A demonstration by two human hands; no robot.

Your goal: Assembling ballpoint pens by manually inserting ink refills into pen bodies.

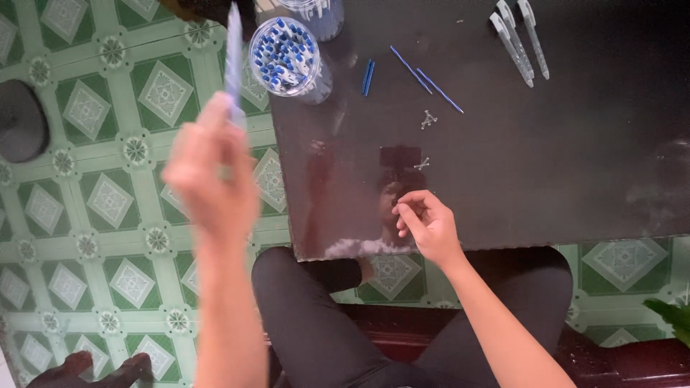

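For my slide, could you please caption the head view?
Left hand raises a blurred pen; right hand rests on the dark table.

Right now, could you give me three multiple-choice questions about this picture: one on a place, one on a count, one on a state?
1. Where is the clear round jar of blue-capped pens?
A. far left table corner
B. on the floor
C. on the lap

2. How many white pen barrels lie at the far right?
A. one
B. three
C. six

3. What is the raised left hand doing?
A. resting flat
B. holding a bluish pen upright
C. hanging empty

Answers: 1 A, it stands on the dark glossy table; 2 B, three lie side by side; 3 B, its fingers grip the pen.
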